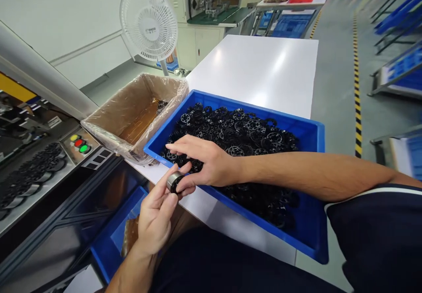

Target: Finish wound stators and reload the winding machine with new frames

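Observation:
Before me, my left hand (154,222) pinches a short silver metal cylinder (173,180) with a black part showing at its end. The thumb and fingers of my right hand (206,161) close on the near side of the same cylinder, while its upper fingers reach out over the blue bin. What lies under the right fingertips is partly hidden. Just beyond the hands, a blue plastic bin (260,225) holds a heap of black spoked discs (227,128). Its near left corner is close to both hands.
Left of the bin stands a plastic-lined carton (114,108). Machine buttons (79,143) and a row of metal cylinders with black parts (31,189) are at far left. Below sits another blue bin (99,249). A white fan (150,24) rises behind; a white table (263,64) extends beyond.

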Demonstrator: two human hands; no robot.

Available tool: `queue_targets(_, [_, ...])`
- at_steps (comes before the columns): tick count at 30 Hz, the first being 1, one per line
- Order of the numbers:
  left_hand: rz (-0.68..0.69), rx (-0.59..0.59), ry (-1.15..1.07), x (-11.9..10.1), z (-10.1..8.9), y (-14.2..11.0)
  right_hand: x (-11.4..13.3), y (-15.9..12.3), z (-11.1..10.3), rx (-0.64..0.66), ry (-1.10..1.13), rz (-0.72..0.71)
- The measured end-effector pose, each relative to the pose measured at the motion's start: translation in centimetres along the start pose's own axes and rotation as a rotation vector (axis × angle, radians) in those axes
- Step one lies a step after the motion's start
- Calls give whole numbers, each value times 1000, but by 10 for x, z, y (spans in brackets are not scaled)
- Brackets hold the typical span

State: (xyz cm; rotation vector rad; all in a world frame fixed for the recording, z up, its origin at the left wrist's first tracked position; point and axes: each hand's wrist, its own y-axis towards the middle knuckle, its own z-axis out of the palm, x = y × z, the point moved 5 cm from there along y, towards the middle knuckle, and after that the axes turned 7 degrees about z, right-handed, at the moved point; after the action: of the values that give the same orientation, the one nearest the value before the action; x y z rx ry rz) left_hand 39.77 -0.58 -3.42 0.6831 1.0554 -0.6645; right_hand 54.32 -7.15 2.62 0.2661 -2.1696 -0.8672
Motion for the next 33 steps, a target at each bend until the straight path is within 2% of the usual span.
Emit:
queue_targets(3, [11, -2, 53, -1, -1, -3, -9, 5, 5, 194, 137, 148])
queue_targets(5, [21, -6, 174, -7, -8, -1, -25, 14, -6, 303, 164, 255])
queue_targets(6, [43, -16, 249, -12, -12, 1, -38, 20, -17, 297, 137, 317])
queue_targets(8, [102, -77, 384, -24, -26, 6, -70, 31, -47, 104, -54, 442])
queue_targets(9, [112, -119, 427, -28, -34, 8, -87, 32, -57, 57, -174, 499])
queue_targets(10, [105, -158, 445, -29, -42, 11, -102, 31, -60, 83, -271, 536])
queue_targets(13, [67, -213, 416, -27, -55, 18, -129, 20, -43, 307, -418, 497])
queue_targets(15, [114, -203, 458, -26, -54, 22, -134, 12, -26, 381, -421, 436])
queue_targets(17, [199, -178, 570, -28, -48, 25, -136, 8, -15, 377, -400, 418])
queue_targets(20, [287, -128, 646, -32, -36, 25, -137, 10, -13, 310, -379, 425])
queue_targets(24, [304, -119, 548, -36, -31, 23, -125, 18, -22, 159, -355, 474])
queue_targets(27, [290, -132, 501, -38, -29, 23, -90, 20, -22, 84, -222, 461])
queue_targets(31, [252, -101, 363, -37, -20, 26, -12, 13, -16, 4, -95, 152])
queue_targets(33, [219, -80, 277, -35, -14, 28, 15, 6, -10, -11, -63, 24])
